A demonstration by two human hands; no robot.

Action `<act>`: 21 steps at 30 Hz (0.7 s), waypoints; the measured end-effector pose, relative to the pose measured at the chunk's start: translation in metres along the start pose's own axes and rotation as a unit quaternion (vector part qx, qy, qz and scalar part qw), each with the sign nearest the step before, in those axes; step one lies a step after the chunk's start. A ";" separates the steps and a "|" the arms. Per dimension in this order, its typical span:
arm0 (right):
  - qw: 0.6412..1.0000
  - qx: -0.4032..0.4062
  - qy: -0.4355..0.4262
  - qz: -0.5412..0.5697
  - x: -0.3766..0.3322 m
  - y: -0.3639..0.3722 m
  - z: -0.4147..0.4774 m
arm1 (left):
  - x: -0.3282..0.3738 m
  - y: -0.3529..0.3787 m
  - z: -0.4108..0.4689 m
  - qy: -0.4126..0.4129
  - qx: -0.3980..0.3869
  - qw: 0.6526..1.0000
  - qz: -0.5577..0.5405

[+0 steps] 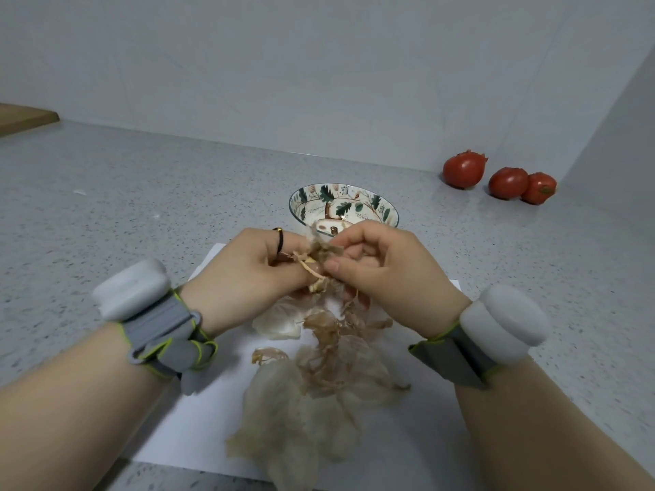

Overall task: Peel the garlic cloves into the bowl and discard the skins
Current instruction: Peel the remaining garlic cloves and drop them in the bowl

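My left hand [244, 274] and my right hand [386, 271] meet above a white sheet of paper [184, 430], both pinching one garlic clove [317, 258] with papery brown skin hanging from it. Fingers hide most of the clove. Just behind the hands stands a leaf-patterned bowl [340, 203] with a peeled clove [329, 226] inside. A heap of loose garlic skins [319, 377] lies on the paper below the hands.
Three tomatoes [464, 170] sit at the back right by the wall corner. A wooden board [21, 118] shows at the far left edge. The speckled grey counter [124, 207] stretches left and right. Both wrists carry grey straps with white pods.
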State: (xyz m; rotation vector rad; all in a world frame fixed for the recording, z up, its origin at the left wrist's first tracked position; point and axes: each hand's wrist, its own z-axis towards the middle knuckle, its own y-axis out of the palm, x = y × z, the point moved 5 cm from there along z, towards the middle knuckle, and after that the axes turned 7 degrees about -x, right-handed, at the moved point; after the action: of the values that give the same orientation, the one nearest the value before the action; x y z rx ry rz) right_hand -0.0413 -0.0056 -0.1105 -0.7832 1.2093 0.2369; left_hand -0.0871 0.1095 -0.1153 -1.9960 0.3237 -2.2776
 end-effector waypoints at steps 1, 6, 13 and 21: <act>1.000 0.002 0.005 0.013 0.001 -0.001 0.000 | 0.001 0.001 0.000 0.001 -0.003 1.000 -0.018; 0.992 0.005 0.029 0.119 0.000 -0.007 -0.002 | 0.003 -0.001 0.000 0.013 -0.015 0.995 -0.095; 0.973 -0.008 0.038 0.226 0.002 -0.008 -0.001 | 0.002 -0.002 0.001 0.036 -0.051 0.989 -0.137; 0.971 0.065 0.031 0.227 0.002 -0.024 -0.003 | -0.001 -0.005 0.001 0.019 -0.019 0.989 -0.144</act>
State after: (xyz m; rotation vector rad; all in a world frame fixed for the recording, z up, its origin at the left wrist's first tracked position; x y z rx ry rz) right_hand -0.0292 -0.0252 -0.1027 -0.3922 1.4400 0.5057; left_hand -0.0859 0.1144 -0.1147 -2.1448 0.0854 -2.4946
